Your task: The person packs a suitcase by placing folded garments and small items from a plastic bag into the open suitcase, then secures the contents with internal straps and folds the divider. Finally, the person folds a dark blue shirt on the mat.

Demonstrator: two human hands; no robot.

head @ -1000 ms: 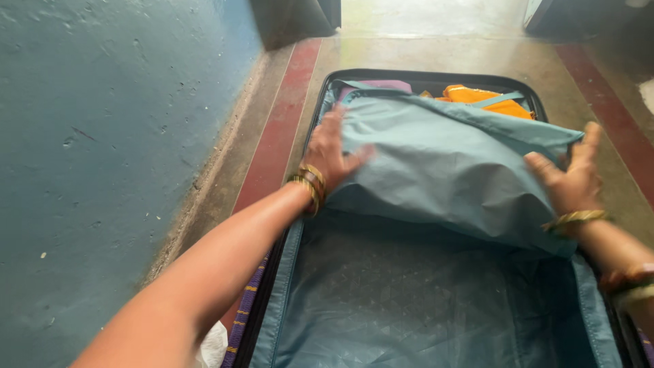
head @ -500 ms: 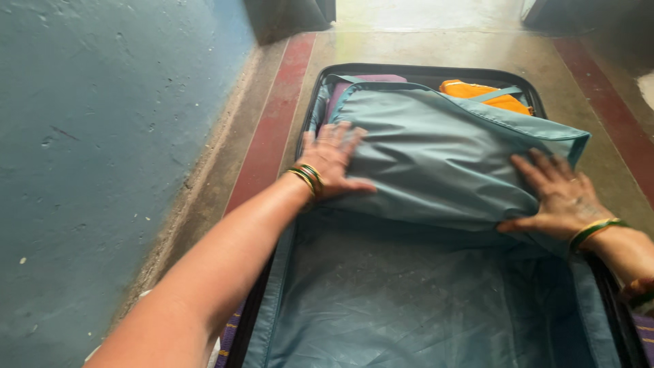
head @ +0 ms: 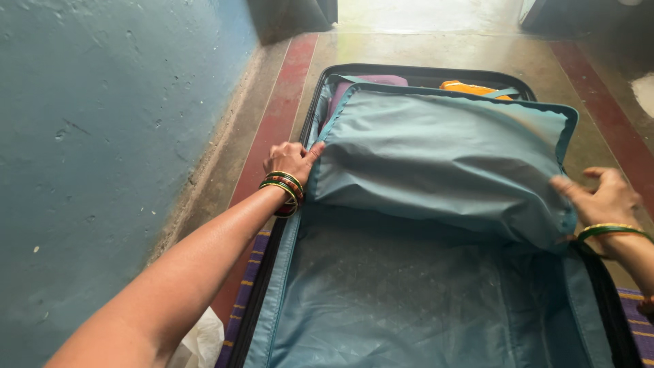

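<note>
Head view looks down into an open suitcase (head: 310, 116) on a concrete floor, a blue wall to the left. A teal divider flap (head: 436, 157) lies over the far half, bulging over clothes; a purple garment (head: 381, 80) and an orange one (head: 470, 87) peek out at the far edge. The near half shows bare teal lining (head: 409, 300).

The left hand (head: 291, 162), bangles at the wrist, is curled at the flap's left edge, fingers apparently pinching the hem against the case wall, though the grip itself is partly hidden. The right hand (head: 599, 197) is loosely open, fingertips touching the flap's near right corner.

To seat the flap well, I judge both edges should be drawn taut and level, with the hem pressed into the side channel so no fabric bunches and the clothes stay tucked beneath.
</note>
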